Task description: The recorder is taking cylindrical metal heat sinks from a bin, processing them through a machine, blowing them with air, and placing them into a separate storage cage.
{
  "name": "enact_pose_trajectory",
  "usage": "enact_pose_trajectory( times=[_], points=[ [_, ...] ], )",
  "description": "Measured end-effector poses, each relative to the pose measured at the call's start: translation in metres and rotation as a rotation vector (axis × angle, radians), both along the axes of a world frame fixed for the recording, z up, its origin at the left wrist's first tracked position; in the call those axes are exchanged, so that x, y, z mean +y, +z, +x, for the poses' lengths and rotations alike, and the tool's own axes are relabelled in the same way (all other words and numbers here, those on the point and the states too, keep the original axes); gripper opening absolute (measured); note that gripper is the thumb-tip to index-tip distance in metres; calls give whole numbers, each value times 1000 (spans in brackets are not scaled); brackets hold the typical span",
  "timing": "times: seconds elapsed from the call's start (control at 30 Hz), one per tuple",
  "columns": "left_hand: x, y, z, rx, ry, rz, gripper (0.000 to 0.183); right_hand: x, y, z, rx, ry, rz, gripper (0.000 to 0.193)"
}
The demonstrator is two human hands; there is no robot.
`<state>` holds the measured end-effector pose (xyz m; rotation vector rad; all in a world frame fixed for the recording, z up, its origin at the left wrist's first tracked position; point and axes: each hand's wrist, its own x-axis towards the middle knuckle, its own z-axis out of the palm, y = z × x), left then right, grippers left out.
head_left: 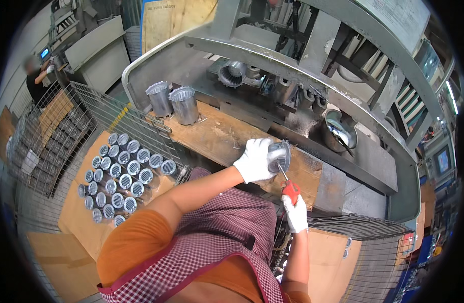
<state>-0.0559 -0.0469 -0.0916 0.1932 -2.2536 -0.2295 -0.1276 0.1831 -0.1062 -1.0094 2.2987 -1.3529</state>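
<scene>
My left hand [255,160], in a white glove, is closed around a silver ribbed metal cup [279,155] over the wooden bench. The cup lies tilted, with its open, ribbed end toward the right. My right hand [295,216], also gloved in white, grips a red-handled tool [291,191] with a thin metal shaft. The shaft's tip meets the cup's lower rim; whether it reaches inside I cannot tell. Two more metal cups, one [184,105] beside the other [160,98], stand with their toothed rims up at the bench's left end.
Left of me, many finished-looking metal cups [125,181] stand in rows on cardboard inside a wire cage [126,123]. Behind the wooden bench [227,132] rises a grey machine frame [312,68]. A metal pot [338,132] holds a ladle-like handle. Far left, another person [37,83] works.
</scene>
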Motion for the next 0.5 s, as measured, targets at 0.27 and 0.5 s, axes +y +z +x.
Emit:
enact_pose_trajectory(
  times=[0.27,0.5],
  points=[
    [-1,2,-1,-45,39,6,54,-1,35,9,34,-118,251,54],
    [3,4,-1,11,33,-36,52,-1,22,-1,-28,-43,119,55]
  ],
)
